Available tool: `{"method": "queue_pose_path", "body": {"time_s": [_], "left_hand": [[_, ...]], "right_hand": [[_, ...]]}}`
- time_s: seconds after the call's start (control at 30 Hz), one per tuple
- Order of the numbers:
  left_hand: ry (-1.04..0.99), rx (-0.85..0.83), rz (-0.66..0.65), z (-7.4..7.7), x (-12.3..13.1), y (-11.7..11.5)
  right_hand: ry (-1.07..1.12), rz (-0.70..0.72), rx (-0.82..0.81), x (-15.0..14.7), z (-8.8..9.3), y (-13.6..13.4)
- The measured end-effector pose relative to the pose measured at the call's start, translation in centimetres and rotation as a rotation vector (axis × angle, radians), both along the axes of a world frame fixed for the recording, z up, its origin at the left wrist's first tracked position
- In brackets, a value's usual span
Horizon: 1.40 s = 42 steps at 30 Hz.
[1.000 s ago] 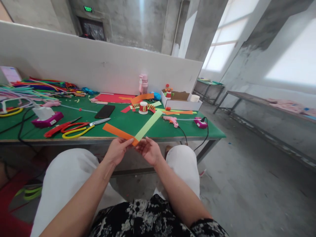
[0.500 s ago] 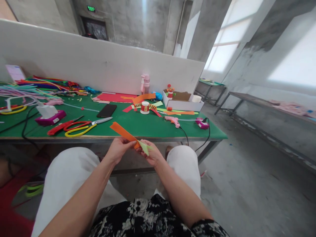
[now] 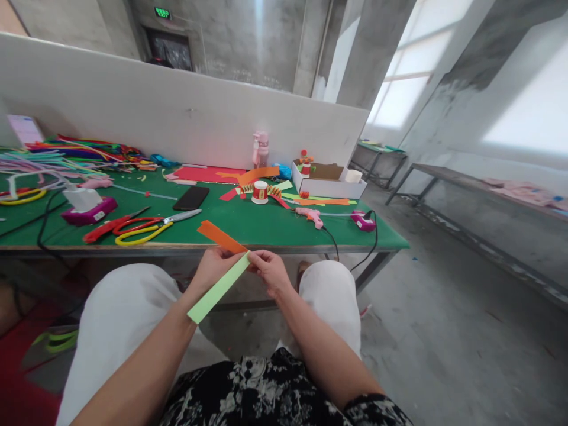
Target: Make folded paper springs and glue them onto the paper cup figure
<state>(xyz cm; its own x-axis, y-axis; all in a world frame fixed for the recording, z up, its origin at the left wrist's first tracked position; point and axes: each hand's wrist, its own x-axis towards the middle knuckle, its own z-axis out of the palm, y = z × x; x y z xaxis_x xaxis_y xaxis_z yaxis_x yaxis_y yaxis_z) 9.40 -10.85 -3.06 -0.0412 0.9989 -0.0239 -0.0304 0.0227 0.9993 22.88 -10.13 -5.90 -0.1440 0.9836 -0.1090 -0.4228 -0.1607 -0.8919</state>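
Observation:
Between my hands, in front of the table edge, an orange paper strip [image 3: 220,236] and a light green paper strip [image 3: 218,290] meet at one end in a V shape. My left hand [image 3: 213,269] pinches the strips near that joint, thumb on top. The fingers of my right hand [image 3: 270,271] close on the same corner from the other side. Up and left onto the table runs the orange strip's free end, while the green one slants down over my left wrist. On the table beyond stands a red and white paper cup [image 3: 260,193] with folded paper strips at its sides.
Scissors with red and yellow handles [image 3: 146,229] and a black phone [image 3: 191,198] lie left on the green table [image 3: 239,216]. A pink glue gun [image 3: 310,216] lies right, its cord hanging over the edge. Behind are a white box [image 3: 331,188] and a pink bottle [image 3: 261,149].
The light green strip has swung from my right hand's side over to the left and now lies across my left wrist. My right fingers have shifted onto the joined corner.

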Motion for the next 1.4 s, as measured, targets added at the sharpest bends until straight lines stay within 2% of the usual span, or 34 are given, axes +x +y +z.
{"method": "queue_pose_path", "body": {"time_s": [0.17, 0.27, 0.4, 0.57, 0.87, 1.07, 1.33, 1.4], "left_hand": [[-0.08, -0.1, -0.185, 0.4, -1.1, -0.2], [0.042, -0.068, -0.256, 0.3, -1.8, 0.1], [0.229, 0.049, -0.225, -0.1, -2.2, 0.6], [0.31, 0.151, -0.156, -0.2, -2.4, 0.6], [0.528, 0.278, -0.204, -0.7, -3.4, 0.8], [0.652, 0.35, -0.269, -0.4, -3.7, 0.8], [0.698, 0.416, -0.289, -1.1, -4.1, 1.2], [0.742, 0.48, -0.212, -1.0, -3.8, 0.9]], "right_hand": [[-0.17, -0.133, 0.161, 0.4, 0.0, 0.4], [-0.272, -0.214, 0.277, 0.6, 0.0, 0.5], [-0.336, -0.201, 0.368, 0.6, -0.3, 0.5], [-0.307, -0.046, 0.349, 0.5, -0.7, 0.8], [-0.491, 0.041, 0.362, 1.2, -1.0, 1.2], [-0.517, 0.013, 0.364, 0.8, -1.4, 1.1], [-0.483, -0.069, 0.376, 0.3, -1.7, 1.1], [-0.458, -0.113, 0.371, 0.4, -1.5, 1.2]]}}
